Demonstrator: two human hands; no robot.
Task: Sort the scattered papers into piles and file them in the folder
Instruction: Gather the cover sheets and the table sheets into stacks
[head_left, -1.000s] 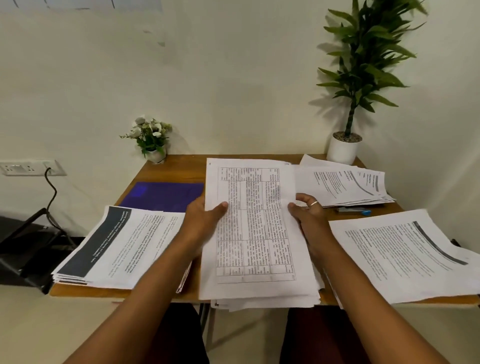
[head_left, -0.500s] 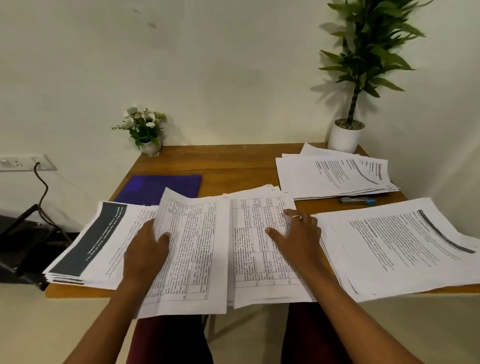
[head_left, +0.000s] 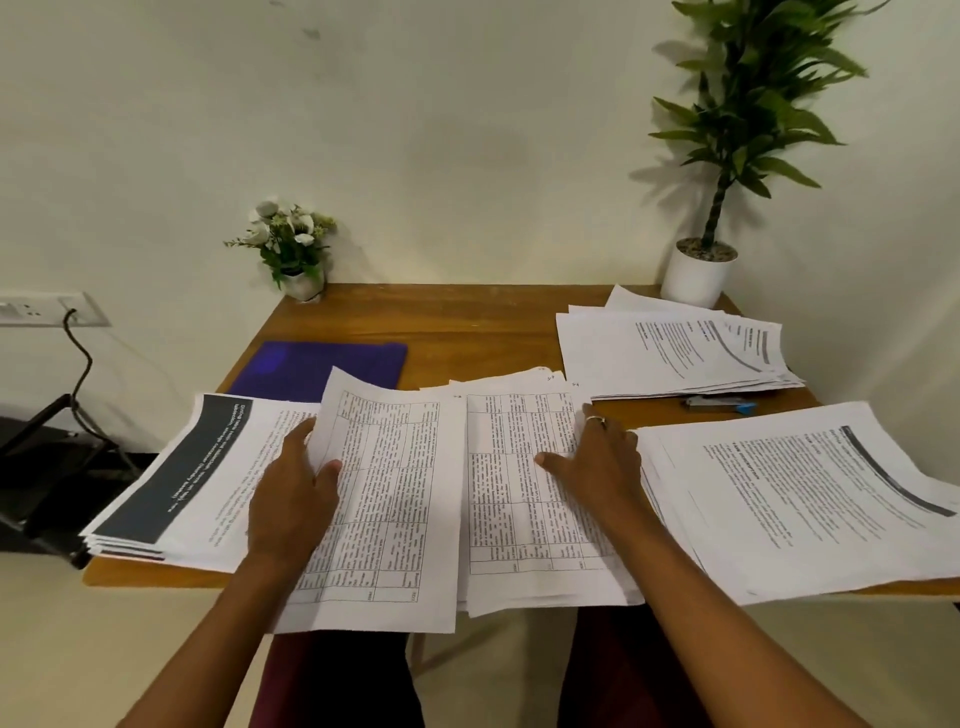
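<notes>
Wooden desk (head_left: 493, 332): a tabled sheet (head_left: 395, 499) is pinched by the left hand (head_left: 291, 499), the middle pile (head_left: 519, 499) pressed under the flat right hand (head_left: 597, 467).

On the table (head_left: 467, 332), a folder (head_left: 322, 364) lies left of centre, behind the left pile (head_left: 171, 493) of papers at the near edge. A loose sheet (head_left: 395, 493) overlaps that pile, just left of the middle pile (head_left: 519, 493). The near right pile (head_left: 805, 509) lies before the far right pile (head_left: 665, 353), with a small object (head_left: 722, 404) between them. A flower pot (head_left: 304, 283) stands far left and a potted plant (head_left: 698, 275) in the far right corner.
</notes>
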